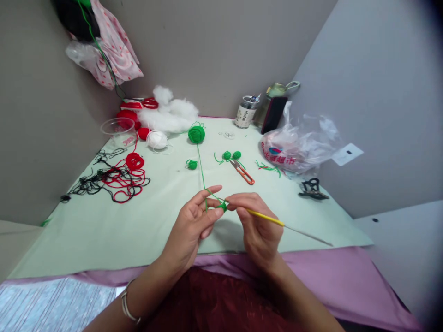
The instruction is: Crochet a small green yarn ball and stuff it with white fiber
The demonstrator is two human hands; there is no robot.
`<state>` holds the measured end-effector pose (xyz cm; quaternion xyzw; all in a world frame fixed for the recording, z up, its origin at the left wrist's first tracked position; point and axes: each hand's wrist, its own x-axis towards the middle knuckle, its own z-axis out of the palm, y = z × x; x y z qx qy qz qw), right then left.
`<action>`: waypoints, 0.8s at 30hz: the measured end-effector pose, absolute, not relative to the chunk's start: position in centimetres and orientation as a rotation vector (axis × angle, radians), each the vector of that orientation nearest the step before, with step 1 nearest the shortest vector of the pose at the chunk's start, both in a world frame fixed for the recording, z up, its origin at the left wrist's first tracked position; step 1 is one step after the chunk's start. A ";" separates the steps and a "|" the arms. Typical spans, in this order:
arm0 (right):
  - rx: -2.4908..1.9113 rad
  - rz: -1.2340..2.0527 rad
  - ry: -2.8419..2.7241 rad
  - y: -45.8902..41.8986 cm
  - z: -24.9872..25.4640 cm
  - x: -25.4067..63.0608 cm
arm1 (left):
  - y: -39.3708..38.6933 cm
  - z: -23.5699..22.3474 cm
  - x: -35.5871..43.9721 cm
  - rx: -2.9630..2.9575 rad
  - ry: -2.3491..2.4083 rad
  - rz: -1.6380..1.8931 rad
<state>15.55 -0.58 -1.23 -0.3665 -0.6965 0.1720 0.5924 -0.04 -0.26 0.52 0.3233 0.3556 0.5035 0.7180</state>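
My left hand (pixel 194 219) pinches a small green crochet piece (pixel 223 206) between thumb and finger. Green yarn (pixel 200 166) runs over its raised index finger, back to a green yarn ball (pixel 196 134). In my right hand (pixel 259 226) is a crochet hook (pixel 266 216) with a yellow grip, held like a pen. Its tip meets the crochet piece; the other metal end points to the lower right. Beyond my hands lie two small green crocheted balls (pixel 231 155), orange-handled thread snips (pixel 243 173) and a little green bundle (pixel 191 164).
Tangled black cord (pixel 86 182) and red yarn (pixel 128 184) lie at left. White stuffing (pixel 169 113) and a white yarn ball (pixel 157 139) sit at back left. A pen cup (pixel 245 115), a phone (pixel 274 114), a plastic bag (pixel 294 147) and a black hair clip (pixel 313 190) stand or lie at right.
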 end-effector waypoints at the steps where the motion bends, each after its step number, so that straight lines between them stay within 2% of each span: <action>1: -0.854 0.445 -1.580 -0.6 -1.2 15.6 | -0.2 0.6 -0.1 0.700 0.778 1.112; 9: -0.848 0.775 -1.341 -0.2 -1.0 15.6 | -0.3 0.5 -0.1 0.695 0.762 1.108; 19: -0.753 1.007 -1.227 0.1 -1.2 15.9 | -0.1 0.4 -0.3 0.744 0.785 1.124; 24: -0.783 0.944 -1.301 -0.4 -0.9 16.2 | -0.1 0.3 -0.4 0.778 0.817 1.149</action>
